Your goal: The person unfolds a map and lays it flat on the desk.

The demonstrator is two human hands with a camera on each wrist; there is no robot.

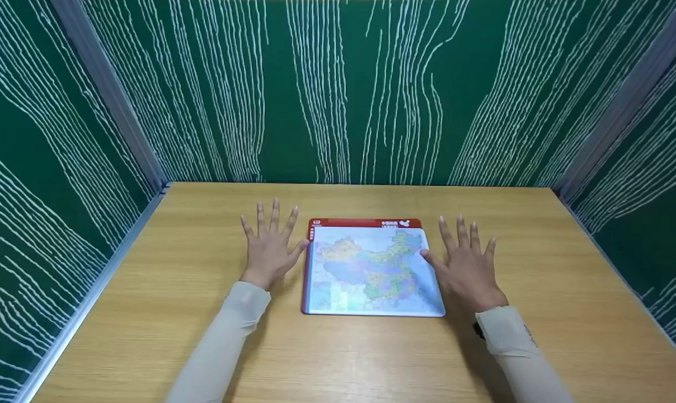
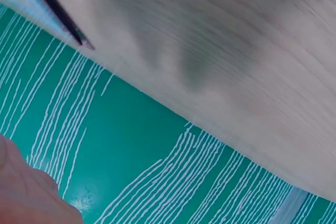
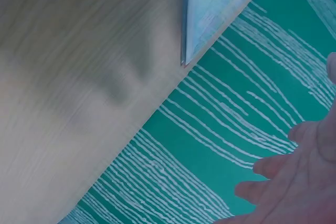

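A flat board printed with a map of China (image 1: 366,268), with a red strip along its top, lies on the wooden table. To its left is my left hand (image 1: 269,254), fingers spread and straight, the thumb tip right at the board's left edge. My right hand (image 1: 469,271) spreads its fingers on the other side, its thumb overlapping the board's right edge in the head view. Neither hand holds anything. Part of the left hand (image 2: 31,195) shows in a corner of the left wrist view; the right palm and fingers (image 3: 294,182) appear in the right wrist view.
The light wooden table (image 1: 349,358) is bounded at the back and sides by green panels (image 1: 355,95) with wavy white lines. Grey metal posts (image 1: 111,95) stand at the back corners. Both forearms wear pale sleeves (image 1: 215,350).
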